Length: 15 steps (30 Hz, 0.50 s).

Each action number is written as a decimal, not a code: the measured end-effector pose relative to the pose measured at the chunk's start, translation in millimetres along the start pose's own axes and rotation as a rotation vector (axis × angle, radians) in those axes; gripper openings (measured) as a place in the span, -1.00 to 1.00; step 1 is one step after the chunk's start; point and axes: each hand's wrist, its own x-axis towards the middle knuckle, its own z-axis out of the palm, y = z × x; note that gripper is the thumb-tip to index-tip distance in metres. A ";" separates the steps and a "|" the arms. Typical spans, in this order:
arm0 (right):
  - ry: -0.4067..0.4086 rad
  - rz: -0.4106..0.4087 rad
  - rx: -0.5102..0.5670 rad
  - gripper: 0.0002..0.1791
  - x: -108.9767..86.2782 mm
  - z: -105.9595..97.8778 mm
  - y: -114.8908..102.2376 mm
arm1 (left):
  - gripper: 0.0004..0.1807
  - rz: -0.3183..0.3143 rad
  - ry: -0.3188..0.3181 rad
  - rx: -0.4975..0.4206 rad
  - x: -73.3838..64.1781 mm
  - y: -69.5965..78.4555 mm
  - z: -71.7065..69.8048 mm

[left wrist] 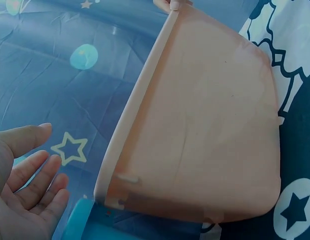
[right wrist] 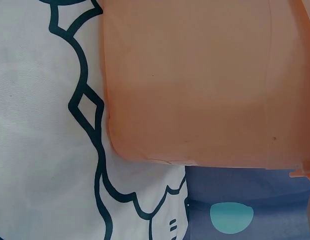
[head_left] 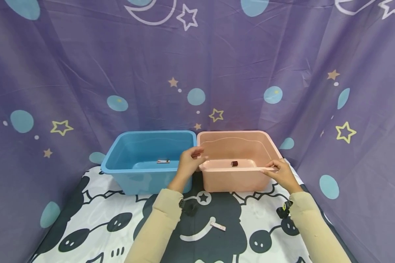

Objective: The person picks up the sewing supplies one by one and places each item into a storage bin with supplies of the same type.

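Observation:
My left hand (head_left: 190, 160) hovers at the inner front corner of the pink plastic bin (head_left: 230, 181), beside the blue bin. Its fingers are relaxed and apart from the rim, as the left wrist view shows of this hand (left wrist: 30, 175). At the pink bin's front right corner, my right hand (head_left: 281, 174) pinches the rim, thumb outside and fingers over the edge. Inside that bin lies a small dark brown cylinder (head_left: 234, 163). The right wrist view holds mostly the pink bin's outer wall (right wrist: 205, 90).
The blue bin (head_left: 148, 182) stands to the left, holding a small white-and-red piece (head_left: 163, 161). A small pale strip (head_left: 218, 226) lies on the patterned cloth (head_left: 95, 219) in front. Behind the bins hangs a purple curtain (head_left: 151, 65).

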 end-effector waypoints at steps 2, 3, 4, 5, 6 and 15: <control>0.004 0.001 -0.013 -0.82 -0.2 0.7 0.1 | -0.60 0.000 0.004 -0.002 -2.3 -2.5 -4.1; 0.006 0.001 -0.021 -0.82 -0.2 1.0 0.2 | -0.60 -0.002 0.005 0.001 -3.4 -3.6 -6.1; 0.009 0.003 -0.028 -0.82 -0.3 1.2 0.2 | -0.60 -0.008 0.006 0.004 -4.6 -4.6 -8.2; 0.013 0.005 -0.032 -0.81 -0.4 1.3 0.0 | -0.60 -0.013 0.004 0.007 -5.5 -6.0 -10.2; 0.017 0.006 -0.037 -0.81 -0.5 1.3 -0.2 | -0.60 -0.015 0.004 0.017 -6.6 -6.9 -12.4; 0.058 -0.028 -0.072 -0.81 -2.9 3.1 -0.6 | -0.60 -0.025 0.025 0.033 -16.6 -9.2 -38.9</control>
